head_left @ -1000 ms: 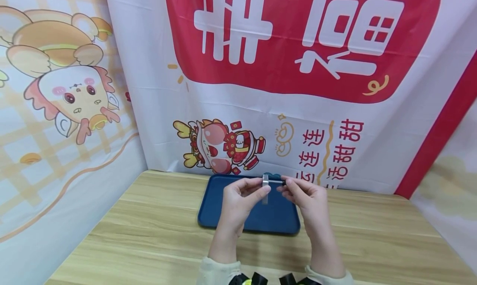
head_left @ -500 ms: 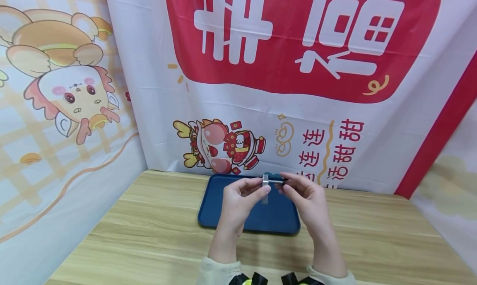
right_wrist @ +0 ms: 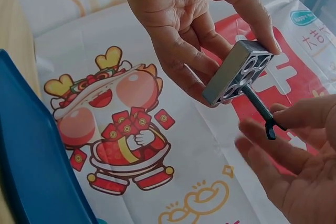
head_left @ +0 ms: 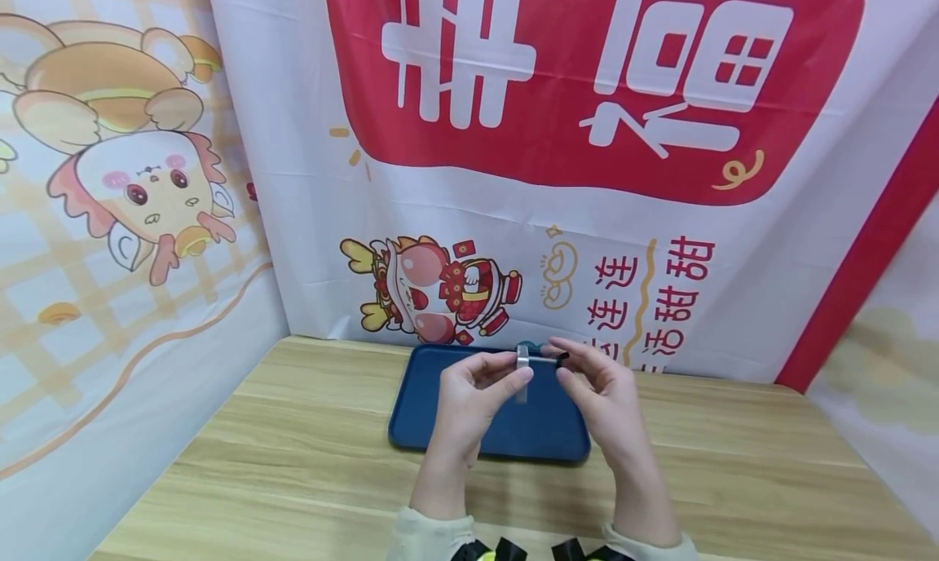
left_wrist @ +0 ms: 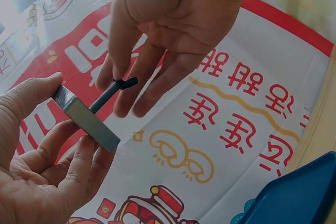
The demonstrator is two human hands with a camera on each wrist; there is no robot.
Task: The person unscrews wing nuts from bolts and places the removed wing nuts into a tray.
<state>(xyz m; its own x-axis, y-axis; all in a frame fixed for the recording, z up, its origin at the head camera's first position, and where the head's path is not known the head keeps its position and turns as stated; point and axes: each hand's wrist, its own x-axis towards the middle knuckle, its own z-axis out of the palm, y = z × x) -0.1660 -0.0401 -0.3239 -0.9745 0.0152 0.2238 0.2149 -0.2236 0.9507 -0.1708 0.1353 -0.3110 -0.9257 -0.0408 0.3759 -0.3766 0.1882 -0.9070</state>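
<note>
My left hand (head_left: 469,394) grips a small rectangular metal block (left_wrist: 86,121) between the thumb and fingers, above a blue tray. The right wrist view shows hollow cells in one face of this block (right_wrist: 239,72). From that face sticks out a threaded wing screw (right_wrist: 257,103) with a black winged head. Around the head, my right hand (head_left: 612,398) has its fingers loosely spread. One fingertip touches the head in the left wrist view, where the wing screw (left_wrist: 107,95) is seen side-on; the other fingers are apart from it. How deep the thread sits is hidden.
The blue tray (head_left: 491,439) lies on the wood-grain table (head_left: 315,447) below the hands. A teal object (head_left: 530,346) shows at the tray's far edge, partly hidden. A printed cloth (head_left: 308,218) hangs right behind the table, and another covers the left side.
My right fingers, which pinched the wing screw's head, have loosened and spread around it, the index finger now further up and out. The left hand and block have stayed in place.
</note>
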